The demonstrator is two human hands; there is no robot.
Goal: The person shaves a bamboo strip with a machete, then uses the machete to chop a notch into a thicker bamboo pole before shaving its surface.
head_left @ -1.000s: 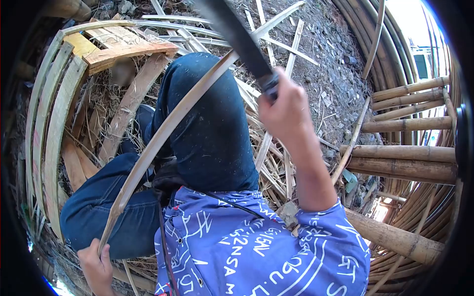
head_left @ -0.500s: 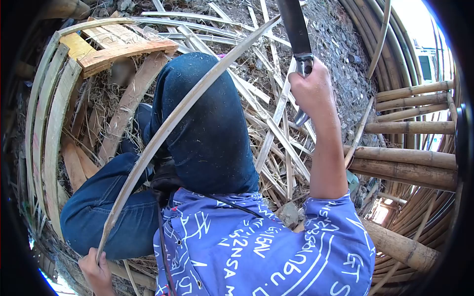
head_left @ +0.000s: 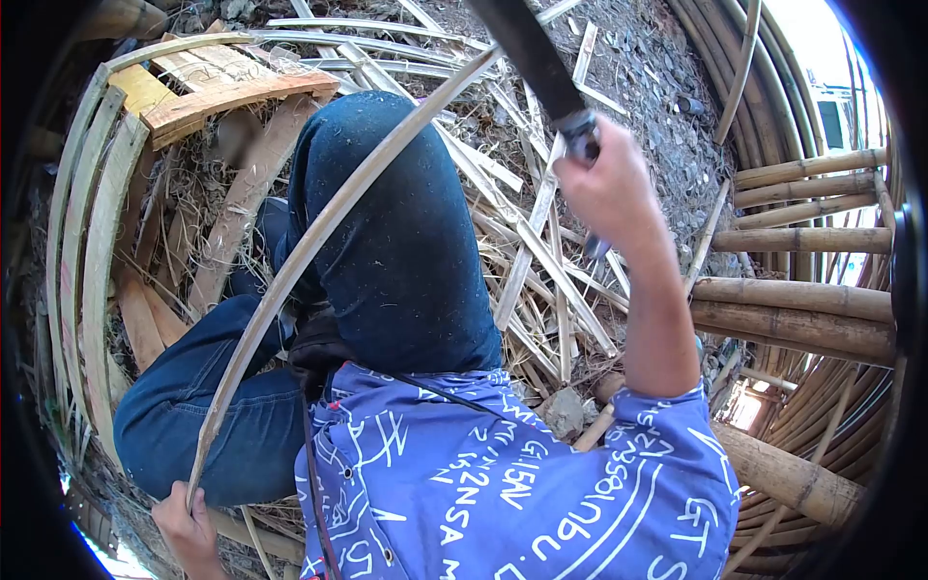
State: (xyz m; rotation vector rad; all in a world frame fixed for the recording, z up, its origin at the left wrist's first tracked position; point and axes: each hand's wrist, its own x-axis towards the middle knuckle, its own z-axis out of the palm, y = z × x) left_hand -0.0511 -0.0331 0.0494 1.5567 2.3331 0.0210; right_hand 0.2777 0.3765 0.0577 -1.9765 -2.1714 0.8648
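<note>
Head view: one knife (head_left: 541, 66) clenched in my right hand (head_left: 611, 184); one long strip (head_left: 333, 211), near end pinched in my left hand (head_left: 187, 527), crossing one raised knee (head_left: 396, 232).

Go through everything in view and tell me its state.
Knife, unsheathed, held aloft
Long strip, slightly bowed, one end gripped
Right hand, closed around the knife's handle
Left hand, pinching the long strip
Legs, bent
Loose strips, scattered, overlapping
Crate, slatted, gaps showing
</note>
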